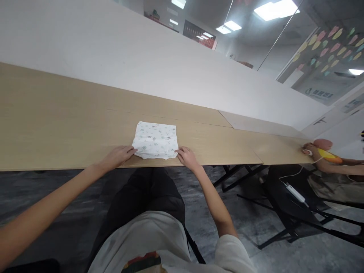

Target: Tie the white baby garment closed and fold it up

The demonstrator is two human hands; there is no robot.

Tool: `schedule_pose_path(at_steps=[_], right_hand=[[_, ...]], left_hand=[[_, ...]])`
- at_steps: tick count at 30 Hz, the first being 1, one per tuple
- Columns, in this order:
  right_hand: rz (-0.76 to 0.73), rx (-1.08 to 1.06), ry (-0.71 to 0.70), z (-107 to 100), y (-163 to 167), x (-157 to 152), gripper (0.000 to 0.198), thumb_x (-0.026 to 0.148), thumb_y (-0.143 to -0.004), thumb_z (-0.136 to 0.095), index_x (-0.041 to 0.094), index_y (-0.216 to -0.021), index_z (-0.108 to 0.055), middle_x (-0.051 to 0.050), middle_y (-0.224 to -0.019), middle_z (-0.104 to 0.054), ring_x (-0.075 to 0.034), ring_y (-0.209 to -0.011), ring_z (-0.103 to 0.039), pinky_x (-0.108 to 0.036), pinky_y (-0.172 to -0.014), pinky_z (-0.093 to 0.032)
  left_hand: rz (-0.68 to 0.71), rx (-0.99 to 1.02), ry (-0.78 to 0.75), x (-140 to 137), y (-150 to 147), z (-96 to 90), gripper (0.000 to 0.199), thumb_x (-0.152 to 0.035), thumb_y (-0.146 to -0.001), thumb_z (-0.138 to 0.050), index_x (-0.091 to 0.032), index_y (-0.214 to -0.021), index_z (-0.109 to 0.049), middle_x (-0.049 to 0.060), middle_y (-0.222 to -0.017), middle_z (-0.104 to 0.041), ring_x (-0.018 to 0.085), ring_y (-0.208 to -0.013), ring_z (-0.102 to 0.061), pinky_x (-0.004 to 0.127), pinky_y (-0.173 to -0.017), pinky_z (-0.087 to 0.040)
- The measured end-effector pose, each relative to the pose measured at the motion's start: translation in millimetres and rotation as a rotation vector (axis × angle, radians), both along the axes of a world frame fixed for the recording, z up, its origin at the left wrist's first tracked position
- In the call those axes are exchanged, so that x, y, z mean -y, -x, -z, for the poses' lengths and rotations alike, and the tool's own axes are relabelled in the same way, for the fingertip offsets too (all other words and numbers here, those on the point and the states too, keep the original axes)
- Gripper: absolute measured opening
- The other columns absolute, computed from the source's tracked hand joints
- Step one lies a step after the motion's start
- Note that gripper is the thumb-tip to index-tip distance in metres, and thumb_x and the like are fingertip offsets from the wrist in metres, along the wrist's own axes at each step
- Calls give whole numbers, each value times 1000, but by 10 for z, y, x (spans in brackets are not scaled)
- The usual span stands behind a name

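A white cloth (156, 139) with a small scattered print lies flat on the wooden table, close to its front edge. Its near edge looks slightly wrinkled or turned over. My left hand (123, 154) pinches the cloth's near left corner between thumb and fingers. At the near right corner, my right hand (186, 156) has its thumb and fingers closed on the cloth too. Both hands rest low at the table's edge, with the cloth spread between them.
The long wooden table (71, 125) runs along a white wall (113, 57). At the far right another person's hand (311, 149) rests on the table near a yellow and pink item. A black folding chair (290, 204) bearing a white power strip (296, 193) stands to the right.
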State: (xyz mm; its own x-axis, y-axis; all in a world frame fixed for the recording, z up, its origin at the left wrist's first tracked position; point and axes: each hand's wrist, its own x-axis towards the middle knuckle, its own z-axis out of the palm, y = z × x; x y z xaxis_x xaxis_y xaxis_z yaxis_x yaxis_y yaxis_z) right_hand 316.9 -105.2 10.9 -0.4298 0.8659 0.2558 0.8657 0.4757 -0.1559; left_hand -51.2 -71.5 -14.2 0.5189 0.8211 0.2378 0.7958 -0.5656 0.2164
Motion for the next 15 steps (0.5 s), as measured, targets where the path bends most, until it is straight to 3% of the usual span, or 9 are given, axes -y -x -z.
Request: schedule_pose_path(at_steps=[6, 10, 12, 15], right_hand=[[-88, -277, 73, -106, -80, 131, 29, 21, -102, -44, 16, -118, -68, -14, -121, -64, -21, -114, -60, -34, -102, -45], [-48, -528, 127, -246, -117, 175, 25, 22, -99, -46, 17, -106, -69, -11, -117, -66, -20, -111, -62, -33, -101, -46], [10, -626, 130, -330, -95, 71, 23, 23, -95, -48, 16, -95, -70, -8, -104, -69, -21, -101, -64, -32, -93, -48], [79, -762, 138, -448, -4, -271, 25, 25, -91, -48, 17, -75, -65, -3, -77, -64, -18, -78, -61, -27, -76, -49]], left_hand=[[32, -107, -39, 313, 7, -189, 47, -16, -86, -39, -22, -121, -69, 15, -122, -67, 33, -115, -60, 48, -101, -47], [41, -87, -101, 476, 15, -465, 49, -28, -92, -32, -24, -121, -71, 12, -115, -69, 30, -109, -63, 44, -99, -49], [35, -28, -126, 421, 13, -664, 51, -36, -94, -29, -23, -120, -71, 11, -108, -70, 29, -104, -64, 43, -97, -49], [-16, 106, -110, 130, -9, -957, 53, -43, -94, -32, -17, -119, -71, 11, -109, -71, 28, -103, -63, 40, -95, -49]])
